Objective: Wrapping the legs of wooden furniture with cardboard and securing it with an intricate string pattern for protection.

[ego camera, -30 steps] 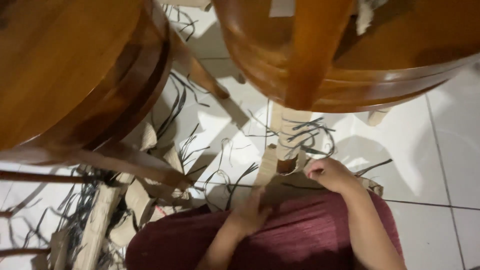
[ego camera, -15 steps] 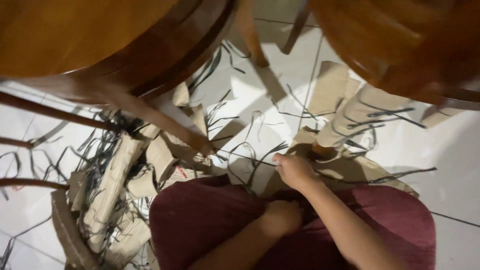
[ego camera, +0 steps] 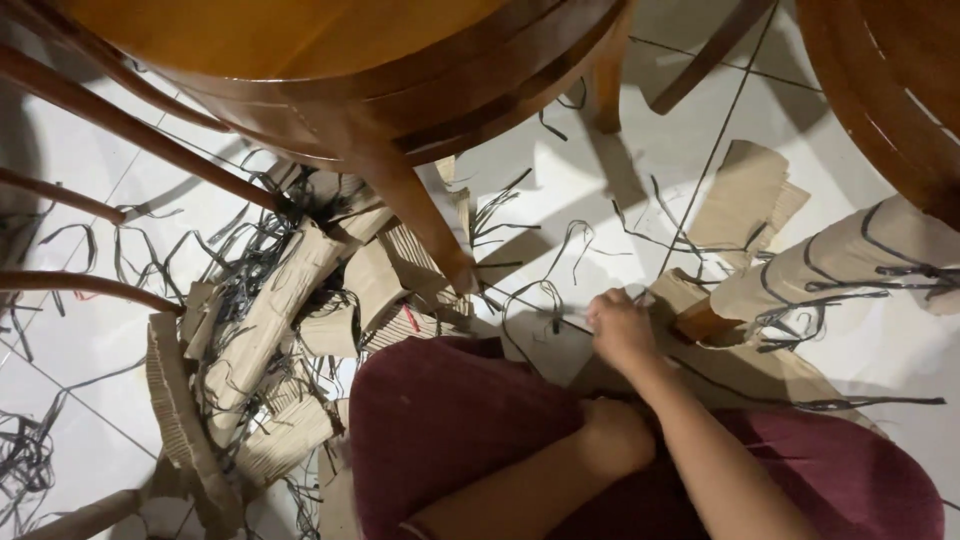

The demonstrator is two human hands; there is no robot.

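Note:
My right hand (ego camera: 620,325) reaches down to the white tiled floor, its fingers curled on the edge of a flat brown cardboard sheet (ego camera: 760,365) that lies in front of my maroon-clad lap (ego camera: 450,420). Thin black strips (ego camera: 545,300) loop on the tiles just left of that hand. My left hand (ego camera: 615,435) rests on my lap, tucked under my right forearm; its fingers are hidden. A cardboard roll wrapped with black strips (ego camera: 840,260) lies to the right of my right hand.
A wooden chair (ego camera: 330,60) stands over the floor at top left, one leg (ego camera: 420,215) coming down near my knee. A heap of corrugated cardboard pieces (ego camera: 270,320) and tangled black strips lies at left. A second wooden seat (ego camera: 890,90) sits at top right.
The view has swung left and down, so the cardboard heap shows more fully. My right hand stays at the cardboard edge, and my left hand has stayed on my lap.

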